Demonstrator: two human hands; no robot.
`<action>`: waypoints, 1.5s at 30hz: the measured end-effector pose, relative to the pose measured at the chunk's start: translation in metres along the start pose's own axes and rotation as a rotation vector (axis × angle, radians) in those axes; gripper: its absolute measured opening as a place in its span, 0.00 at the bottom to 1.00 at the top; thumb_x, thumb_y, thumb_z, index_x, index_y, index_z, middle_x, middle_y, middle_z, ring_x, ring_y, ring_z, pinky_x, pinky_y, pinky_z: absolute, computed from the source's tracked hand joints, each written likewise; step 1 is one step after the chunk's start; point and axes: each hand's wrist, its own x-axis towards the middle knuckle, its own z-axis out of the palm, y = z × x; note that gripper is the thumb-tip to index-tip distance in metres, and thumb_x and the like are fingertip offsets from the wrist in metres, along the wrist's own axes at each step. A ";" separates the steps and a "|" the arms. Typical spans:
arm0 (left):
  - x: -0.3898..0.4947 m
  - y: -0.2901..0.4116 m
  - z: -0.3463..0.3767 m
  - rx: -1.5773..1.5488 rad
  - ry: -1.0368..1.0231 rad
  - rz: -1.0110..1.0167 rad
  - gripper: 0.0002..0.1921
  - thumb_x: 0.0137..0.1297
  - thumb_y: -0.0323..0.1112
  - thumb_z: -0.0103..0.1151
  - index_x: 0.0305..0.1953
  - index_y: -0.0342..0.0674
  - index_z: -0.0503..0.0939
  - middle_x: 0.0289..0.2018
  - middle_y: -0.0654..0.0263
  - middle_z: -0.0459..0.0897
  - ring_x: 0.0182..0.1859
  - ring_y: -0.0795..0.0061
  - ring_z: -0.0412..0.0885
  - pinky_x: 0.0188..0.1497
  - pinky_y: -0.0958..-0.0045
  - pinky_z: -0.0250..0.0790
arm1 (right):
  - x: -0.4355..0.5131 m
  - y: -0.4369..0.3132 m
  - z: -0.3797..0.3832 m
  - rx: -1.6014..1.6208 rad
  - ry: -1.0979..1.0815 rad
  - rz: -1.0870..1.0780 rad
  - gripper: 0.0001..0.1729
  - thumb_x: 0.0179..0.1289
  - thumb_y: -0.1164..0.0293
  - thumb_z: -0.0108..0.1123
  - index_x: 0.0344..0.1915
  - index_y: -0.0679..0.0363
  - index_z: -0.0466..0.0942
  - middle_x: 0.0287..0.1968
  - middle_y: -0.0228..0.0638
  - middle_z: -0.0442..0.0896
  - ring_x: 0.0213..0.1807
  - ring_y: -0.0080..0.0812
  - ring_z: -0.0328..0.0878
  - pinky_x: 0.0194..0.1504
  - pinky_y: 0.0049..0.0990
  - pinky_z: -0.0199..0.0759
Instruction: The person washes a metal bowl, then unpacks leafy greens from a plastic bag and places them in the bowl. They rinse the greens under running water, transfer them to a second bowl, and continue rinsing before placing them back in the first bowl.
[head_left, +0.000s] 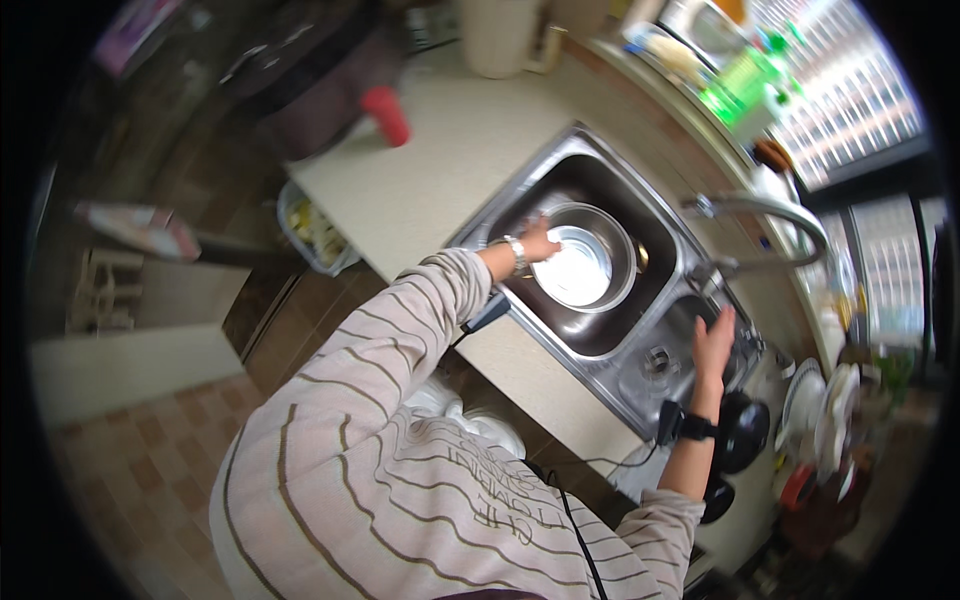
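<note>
A round stainless steel pot (622, 247) sits in the larger basin of a double steel sink (592, 337); its inside looks bright, and I cannot tell whether it holds water. My left hand (536, 241), with a metal watch band at the wrist, grips the pot's near-left rim, its thumb inside. Over the smaller basin (637, 375), my right hand (714, 346) is held up with thumb and fingers apart and nothing in it. Beyond it are the base of the faucet (712, 274) and its curved spout. A black device is strapped to my right wrist.
A red cup (387, 116) stands on the pale countertop (450, 165). Below the counter edge is a bin (319, 232) with scraps. Black pans (739, 431) and racked plates (814, 412) stand at right. A green bottle (739, 86) is on the windowsill. A cable hangs by my body.
</note>
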 end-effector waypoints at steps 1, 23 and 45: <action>-0.018 0.000 -0.016 -0.089 0.017 0.101 0.47 0.60 0.50 0.55 0.68 0.27 0.40 0.68 0.38 0.41 0.72 0.44 0.39 0.72 0.57 0.39 | 0.002 0.002 0.002 -0.019 -0.014 0.024 0.35 0.58 0.66 0.59 0.60 0.76 0.60 0.64 0.60 0.61 0.67 0.53 0.56 0.67 0.40 0.50; -0.172 -0.611 -0.380 -1.218 0.784 -0.409 0.31 0.65 0.33 0.51 0.68 0.43 0.54 0.44 0.61 0.76 0.38 0.70 0.76 0.36 0.67 0.74 | -0.066 -0.374 0.023 0.023 -0.095 -0.023 0.18 0.60 0.78 0.55 0.52 0.68 0.71 0.53 0.43 0.76 0.58 0.40 0.70 0.62 0.32 0.59; -0.128 -0.695 -0.380 -1.521 1.150 -0.395 0.14 0.60 0.37 0.56 0.47 0.42 0.77 0.39 0.68 0.76 0.39 0.76 0.68 0.46 0.65 0.61 | -0.135 -0.453 0.040 0.164 -0.293 0.318 0.13 0.61 0.77 0.52 0.46 0.68 0.75 0.43 0.40 0.81 0.46 0.32 0.77 0.52 0.29 0.67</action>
